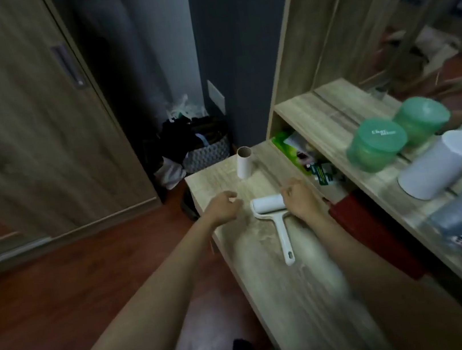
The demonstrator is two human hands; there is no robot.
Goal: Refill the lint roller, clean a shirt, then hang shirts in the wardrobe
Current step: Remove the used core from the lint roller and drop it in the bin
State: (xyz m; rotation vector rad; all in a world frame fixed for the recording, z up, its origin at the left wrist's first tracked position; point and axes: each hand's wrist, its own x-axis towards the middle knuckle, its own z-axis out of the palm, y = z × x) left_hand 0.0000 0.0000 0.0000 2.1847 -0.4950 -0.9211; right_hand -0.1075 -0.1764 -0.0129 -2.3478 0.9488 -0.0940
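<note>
Flanking the roller (268, 203) on the table (294, 285), left hand (224, 208) curls empty, right hand (299, 199) touches its end, grasp unclear; green jar (375, 144) lettering blurred.

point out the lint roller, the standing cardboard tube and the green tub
lint roller (268, 203): head view, on its white roll
cardboard tube (245, 166): head view, on its side wall
green tub (375, 145): head view, on its lid

You have a white, smooth plastic lint roller (275, 222) lying on a matt pale wood-grain table (296, 300), near a cardboard-cored paper tube (244, 163) and translucent green plastic jars (376, 144).
</note>
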